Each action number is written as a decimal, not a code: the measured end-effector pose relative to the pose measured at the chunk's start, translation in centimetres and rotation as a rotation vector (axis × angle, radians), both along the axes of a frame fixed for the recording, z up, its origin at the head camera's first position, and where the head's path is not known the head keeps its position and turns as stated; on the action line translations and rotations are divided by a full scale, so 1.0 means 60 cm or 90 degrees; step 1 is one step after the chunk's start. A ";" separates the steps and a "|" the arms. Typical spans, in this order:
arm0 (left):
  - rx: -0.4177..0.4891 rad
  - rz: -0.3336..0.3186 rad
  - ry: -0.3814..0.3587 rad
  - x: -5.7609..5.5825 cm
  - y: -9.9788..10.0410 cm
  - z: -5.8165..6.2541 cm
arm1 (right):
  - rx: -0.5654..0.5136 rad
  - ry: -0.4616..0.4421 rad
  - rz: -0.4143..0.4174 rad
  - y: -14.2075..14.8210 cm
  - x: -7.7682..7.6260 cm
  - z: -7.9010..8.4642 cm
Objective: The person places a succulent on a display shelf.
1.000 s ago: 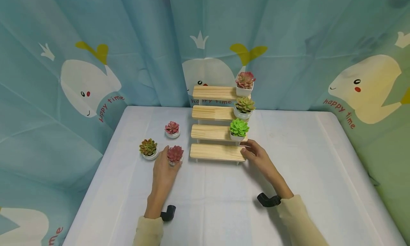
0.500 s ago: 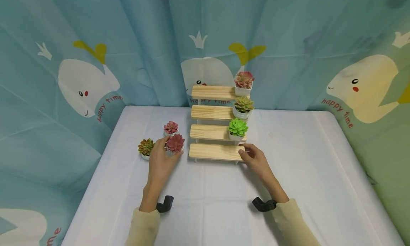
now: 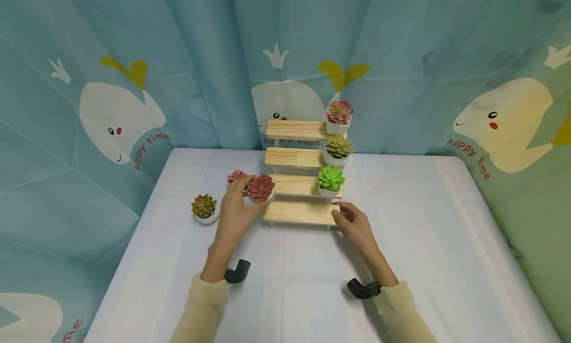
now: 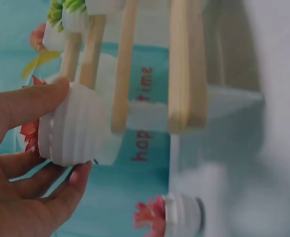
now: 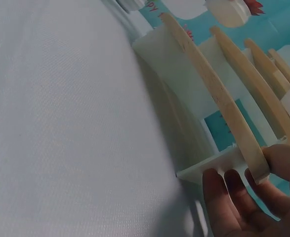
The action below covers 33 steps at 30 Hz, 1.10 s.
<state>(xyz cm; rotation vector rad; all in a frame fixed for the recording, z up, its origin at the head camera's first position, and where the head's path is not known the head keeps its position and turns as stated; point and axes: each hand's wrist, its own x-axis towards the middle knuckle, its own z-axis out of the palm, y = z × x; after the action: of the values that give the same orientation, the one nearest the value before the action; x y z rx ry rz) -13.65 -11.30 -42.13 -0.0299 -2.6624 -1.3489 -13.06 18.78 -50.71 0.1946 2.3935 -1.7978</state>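
My left hand [image 3: 235, 211] grips a potted succulent [image 3: 260, 188] with dark red leaves, thumb and fingers round its ribbed white pot [image 4: 73, 126]. It is up off the table, at the left end of the wooden tiered stand [image 3: 301, 213]. My right hand [image 3: 355, 224] pinches the right end of the stand's lowest shelf [image 5: 224, 101], thumb on top and fingers below. On the stand's right side sit a bright green succulent [image 3: 331, 179], a pale green one [image 3: 338, 148] and, on top, a pink one [image 3: 339, 116].
Left on the table stand a red-green succulent [image 3: 204, 207] and a small pink one [image 3: 236, 176], partly covered by my left hand. A blue curtain [image 3: 200, 75] with whale prints hangs behind the white table [image 3: 285, 283].
My left hand has lifted the dark red succulent from the table and carried it forward and right to the stand's left end. The right hand stays at the lowest shelf.
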 end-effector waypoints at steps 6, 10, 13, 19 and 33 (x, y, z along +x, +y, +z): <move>0.006 -0.039 -0.006 -0.020 0.022 0.007 | -0.010 0.002 -0.010 -0.001 0.002 -0.002; 0.009 -0.050 -0.008 -0.032 0.034 0.010 | -0.005 0.007 -0.017 -0.001 0.000 -0.004; 0.009 -0.054 -0.010 -0.040 0.039 0.009 | -0.006 0.011 -0.018 -0.002 -0.001 -0.007; 0.010 -0.059 -0.025 -0.052 0.043 0.005 | -0.015 0.013 -0.021 -0.005 -0.002 -0.010; 0.015 -0.052 -0.020 -0.056 0.049 -0.010 | -0.032 0.008 -0.033 -0.006 -0.001 -0.009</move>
<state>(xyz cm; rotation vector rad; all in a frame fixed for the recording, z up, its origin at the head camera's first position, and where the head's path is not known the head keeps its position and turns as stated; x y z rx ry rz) -17.02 -8.34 -42.71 -0.1160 -2.6979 -1.4170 -13.15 18.44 -51.24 0.2415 2.3705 -1.8844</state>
